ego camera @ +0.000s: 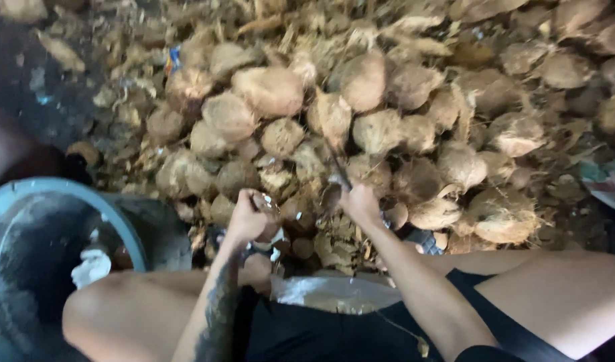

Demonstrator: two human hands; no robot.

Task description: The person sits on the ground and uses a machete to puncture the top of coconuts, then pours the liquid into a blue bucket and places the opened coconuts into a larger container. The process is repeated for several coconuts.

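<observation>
My left hand (pixel 247 218) grips a brown coconut piece (pixel 266 204) with white flesh showing at its edge. My right hand (pixel 361 203) is closed on the handle of a dark blade (pixel 339 171) that points up and away toward the pile. Both hands hover close together above my knees, just in front of a big heap of husked brown coconuts (pixel 361 114). The picture is blurred, so the exact shape of the held piece is unclear.
A large blue-rimmed basin (pixel 130 231) stands at the left with white coconut pieces (pixel 90 267) inside. Husk fibres and shell scraps (pixel 334 245) litter the ground between my legs. A shiny plastic sheet (pixel 327 293) lies across my lap. Dark floor shows at the upper left.
</observation>
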